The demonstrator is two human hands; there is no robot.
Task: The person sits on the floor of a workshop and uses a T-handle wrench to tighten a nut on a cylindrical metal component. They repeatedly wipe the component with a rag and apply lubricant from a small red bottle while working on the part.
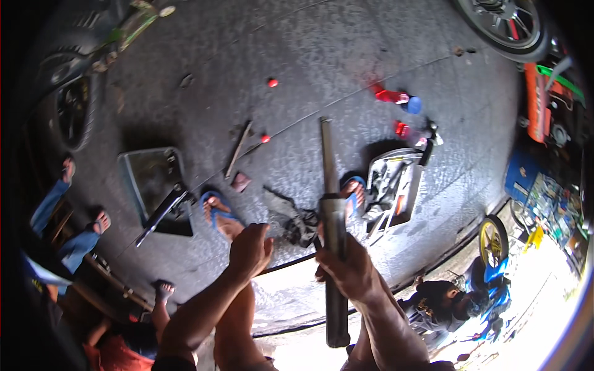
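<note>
My right hand (349, 266) is wrapped round the thick dark lower part of a motorcycle fork leg (335, 229). The leg stands nearly lengthwise in front of me, its thinner tube pointing away and its thick end toward my lap. Over my left knee, my left hand (250, 252) is closed with its fingers curled; whatever may be in it is hidden. A dark crumpled rag (300, 229) lies on the floor between my feet, close to the fork leg. Near my left foot, a black tray (148, 162) has another tube-like metal part (162, 213) lying across it.
At right, a tray (402, 213) holds tools, with a hammer (427, 148) at its edge. A flat metal bar (239, 149), red caps (273, 82) and a red bottle (393, 96) lie on the floor. Motorcycle wheels (75, 111) border the space. People sit at left and lower right.
</note>
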